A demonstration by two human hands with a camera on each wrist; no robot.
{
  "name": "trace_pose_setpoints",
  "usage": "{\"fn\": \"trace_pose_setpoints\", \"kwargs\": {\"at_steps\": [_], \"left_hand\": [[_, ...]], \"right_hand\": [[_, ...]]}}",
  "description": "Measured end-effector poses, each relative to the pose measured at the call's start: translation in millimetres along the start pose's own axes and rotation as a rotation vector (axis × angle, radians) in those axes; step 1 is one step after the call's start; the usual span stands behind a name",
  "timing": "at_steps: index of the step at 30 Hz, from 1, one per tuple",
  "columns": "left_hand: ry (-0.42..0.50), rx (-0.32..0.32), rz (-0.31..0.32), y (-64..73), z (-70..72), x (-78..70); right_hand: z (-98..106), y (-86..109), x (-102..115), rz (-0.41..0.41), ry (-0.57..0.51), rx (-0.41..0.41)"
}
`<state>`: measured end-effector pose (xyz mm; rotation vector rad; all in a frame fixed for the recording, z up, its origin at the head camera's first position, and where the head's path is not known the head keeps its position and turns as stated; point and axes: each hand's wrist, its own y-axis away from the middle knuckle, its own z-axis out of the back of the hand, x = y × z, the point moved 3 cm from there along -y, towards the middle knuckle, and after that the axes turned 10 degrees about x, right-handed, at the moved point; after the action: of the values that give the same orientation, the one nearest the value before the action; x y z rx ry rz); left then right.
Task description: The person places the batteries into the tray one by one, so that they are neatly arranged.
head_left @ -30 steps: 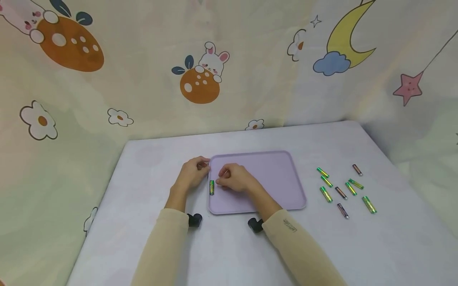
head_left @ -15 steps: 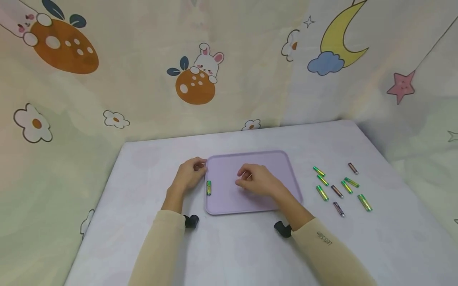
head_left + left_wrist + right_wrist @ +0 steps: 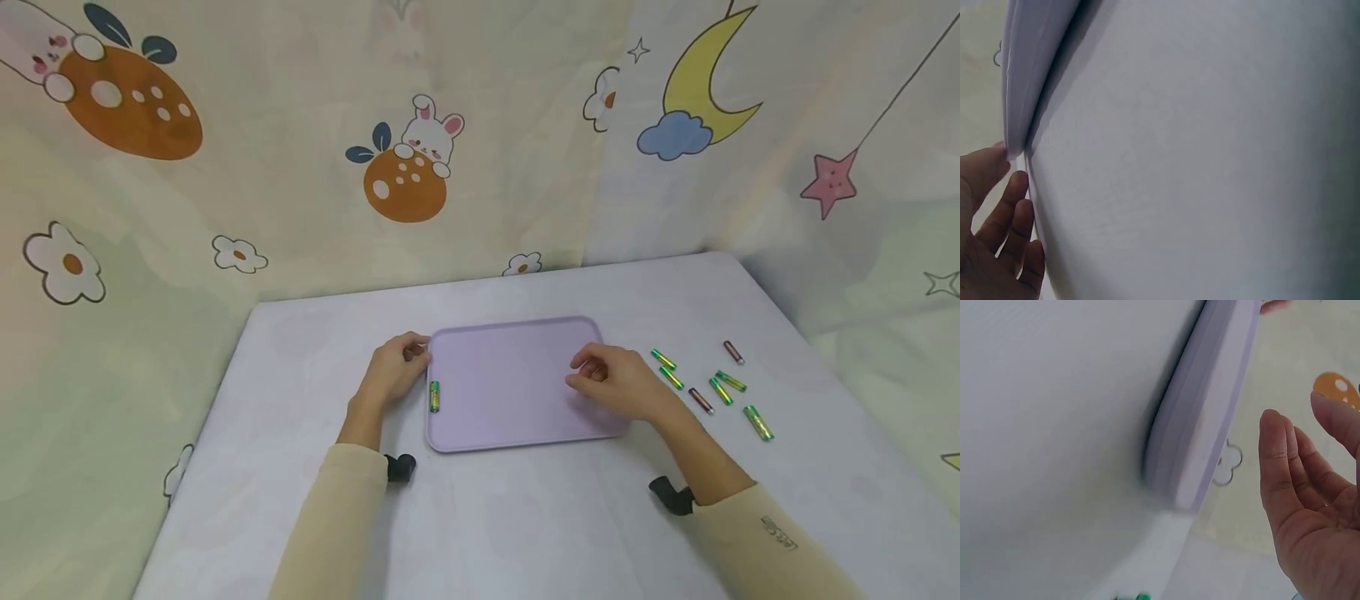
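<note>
A lilac tray point(image 3: 517, 383) lies on the table, with one green battery point(image 3: 435, 397) near its left edge, pointing toward the person. My left hand point(image 3: 392, 364) is at the tray's upper left side. In the left wrist view, the left thumb tip point(image 3: 999, 153) touches the tray's end, and the fingers lie loosely beside it. My right hand point(image 3: 618, 382) hovers over the tray's right side, nothing between its fingers. In the right wrist view, the thumb and fingers of the right hand point(image 3: 1316, 481) are apart and relaxed.
Right of the tray, several loose batteries lie scattered on the white table point(image 3: 525, 517): green ones such as a larger green battery point(image 3: 758, 423), and dark ones such as a brown battery point(image 3: 733, 352). A patterned curtain point(image 3: 300, 150) stands behind the table.
My right hand has moved from beside the green battery across the tray to its right side, now hiding some of the loose batteries. The left hand has stayed at the tray's edge.
</note>
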<state>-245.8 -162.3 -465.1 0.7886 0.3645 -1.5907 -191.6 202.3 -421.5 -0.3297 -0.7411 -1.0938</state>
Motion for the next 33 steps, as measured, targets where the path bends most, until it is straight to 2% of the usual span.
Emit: {"fn": "trace_pose_setpoints", "kwargs": {"at_steps": [6, 15, 21, 33], "left_hand": [[-0.005, -0.007, -0.002, -0.8, -1.5, 1.3], [-0.007, 0.002, 0.001, -1.3, -1.5, 4.4], [0.015, 0.017, 0.009, -1.6, -1.5, 1.1], [0.009, 0.012, 0.002, -2.6, -0.6, 2.3]], "right_hand": [[21.9, 26.0, -26.5, -0.035, 0.041, -0.038], [50.9, 65.9, -55.7, -0.150, 0.103, -0.078], [73.1, 86.9, -71.6, -0.211, 0.205, -0.108], [97.8, 136.6, -111.9, -0.351, 0.251, -0.155]]}}
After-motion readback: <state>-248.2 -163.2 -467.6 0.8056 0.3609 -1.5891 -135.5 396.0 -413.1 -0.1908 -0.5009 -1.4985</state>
